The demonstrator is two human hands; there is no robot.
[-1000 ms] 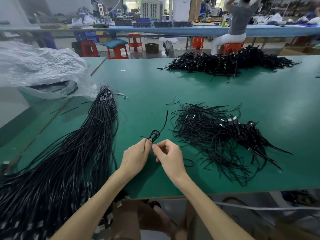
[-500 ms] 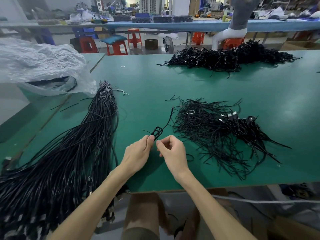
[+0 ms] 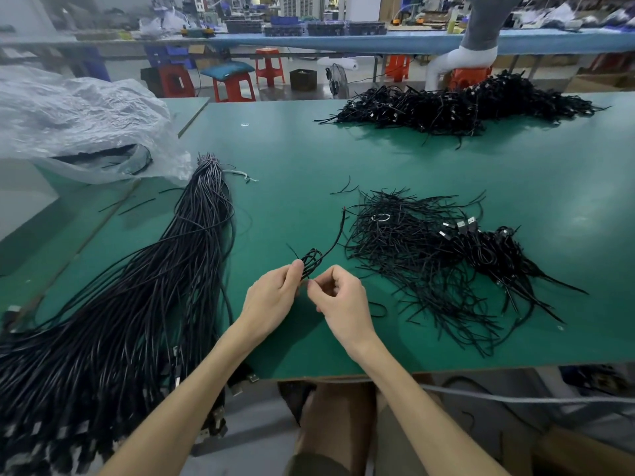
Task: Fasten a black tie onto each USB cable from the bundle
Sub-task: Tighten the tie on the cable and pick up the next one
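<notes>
Near the front edge of the green bench (image 3: 295, 149), the person has both hands working close together just above it. The left hand (image 3: 271, 304) has its grip curled round a small coiled USB cable (image 3: 312, 261), thumb and fingers clamped on the lower part of the loops, which stick up past the fingertips. The right hand (image 3: 340, 300) sits just beside it, its grip narrowed to a pinch of thumb and forefinger on a thin black tie (image 3: 294, 251) at the base of the coil; one fine end of the tie pokes out to the upper left. How far it is wrapped I cannot tell from here. The cable's free tail runs up and to the right, ending just beside a loose heap of black ties (image 3: 405, 255). A few coiled cables with silver plugs (image 3: 464, 226) lie on the right side of that heap. To the left, the long bundle of cables (image 3: 154, 286) lies stretched along the bench and hangs over its near edge. A crumpled clear plastic bag (image 3: 79, 121) sits at the far left, and a bigger black pile of cables (image 3: 446, 108) lies at the far edge.
</notes>
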